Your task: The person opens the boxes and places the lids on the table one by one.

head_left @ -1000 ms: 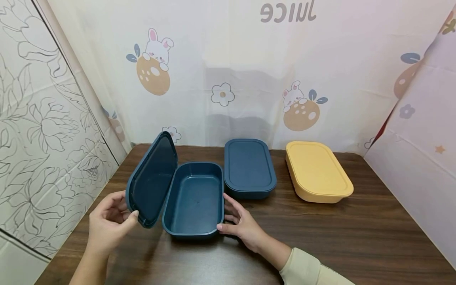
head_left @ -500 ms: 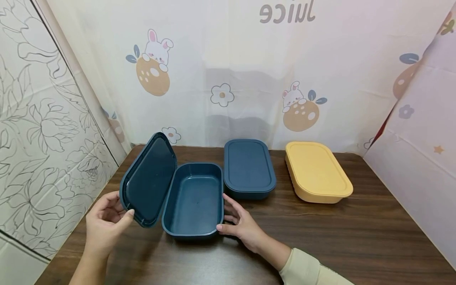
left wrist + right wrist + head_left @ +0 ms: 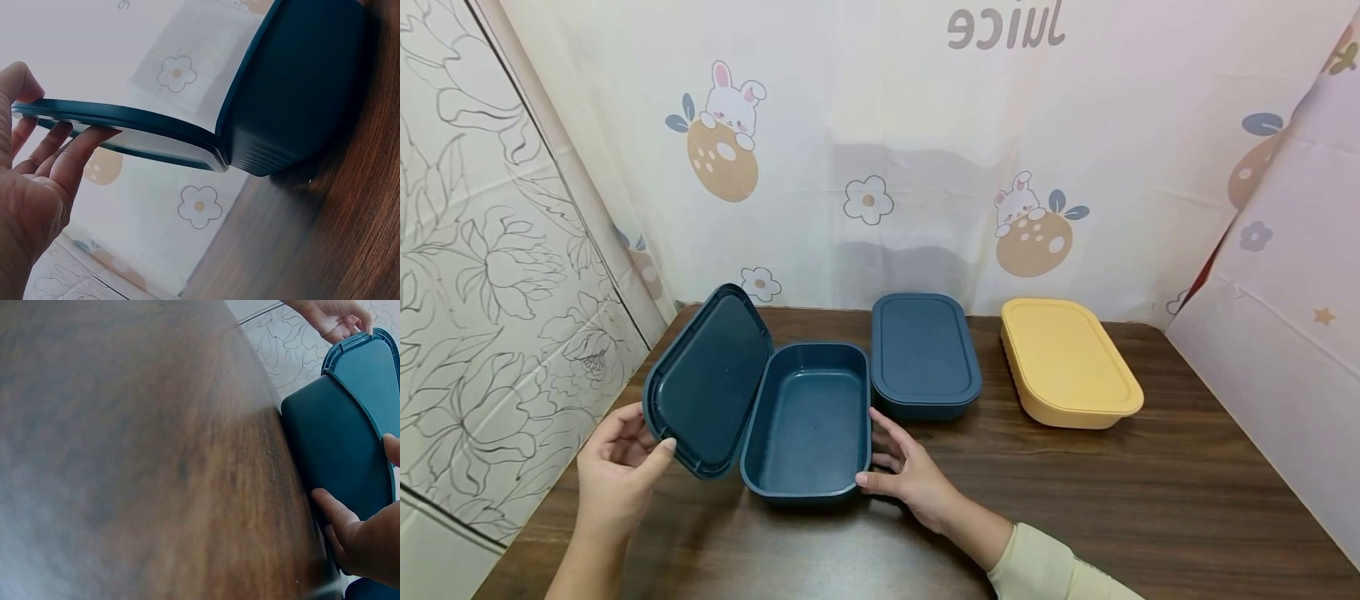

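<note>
A dark teal lunch box (image 3: 808, 433) stands uncovered on the table, with nothing inside. Its lid (image 3: 711, 379) leans outward on the left, meeting the box along its left long side, inner face turned up and toward the box. My left hand (image 3: 617, 471) pinches the lid's outer edge, thumb on the inner face and fingers behind, as the left wrist view also shows for the lid (image 3: 125, 119). Against the box's right side rests my right hand (image 3: 917, 487), thumb at the near corner and fingers extended along the wall. In the right wrist view these fingers (image 3: 337, 512) touch the box's outer wall.
A closed blue lunch box (image 3: 925, 354) stands just right of the uncovered one. Farther right is a closed yellow lunch box (image 3: 1071, 362). The brown wooden table (image 3: 1112, 508) ends at a printed curtain (image 3: 917, 117) behind and a flower-patterned panel (image 3: 497, 267) on the left.
My left hand has moved a little to the left and tilted the lid farther outward, so more of its inner face shows. The right hand and the boxes have stayed put.
</note>
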Tool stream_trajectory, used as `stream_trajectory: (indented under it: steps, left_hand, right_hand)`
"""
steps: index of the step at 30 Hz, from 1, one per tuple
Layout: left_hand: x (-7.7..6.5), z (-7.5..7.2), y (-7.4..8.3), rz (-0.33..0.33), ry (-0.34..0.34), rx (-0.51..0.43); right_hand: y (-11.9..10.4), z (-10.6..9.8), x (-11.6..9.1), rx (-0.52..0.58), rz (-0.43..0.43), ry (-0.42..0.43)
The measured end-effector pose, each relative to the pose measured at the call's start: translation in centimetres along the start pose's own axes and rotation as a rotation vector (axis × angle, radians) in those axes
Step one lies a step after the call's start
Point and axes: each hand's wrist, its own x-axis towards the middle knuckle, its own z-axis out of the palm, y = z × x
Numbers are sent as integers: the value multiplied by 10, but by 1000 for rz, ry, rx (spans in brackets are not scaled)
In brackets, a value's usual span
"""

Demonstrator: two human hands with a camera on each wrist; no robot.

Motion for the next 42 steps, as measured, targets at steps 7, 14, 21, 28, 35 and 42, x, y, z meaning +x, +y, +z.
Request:
stream_trajectory:
  steps: [7, 14, 21, 28, 35, 42]
  left_hand:
    - [0, -2, 0, -15, 32, -28]
    - [0, -3, 0, -45, 78, -68]
    - [1, -8, -1, -80, 86, -222]
    - [3, -10, -2, -71, 115, -293]
    - [4, -12, -1, -105, 158, -147]
    - [6, -15, -2, -113, 158, -219]
  right_hand:
    - [1, 0, 0, 2, -2, -1]
    - [1, 0, 0, 5, 2, 0]
    - [1, 0, 0, 8, 1, -2]
    - [1, 0, 0, 8, -1, -6]
    - [1, 0, -1, 2, -1, -3]
    - [1, 0, 0, 0, -5, -3]
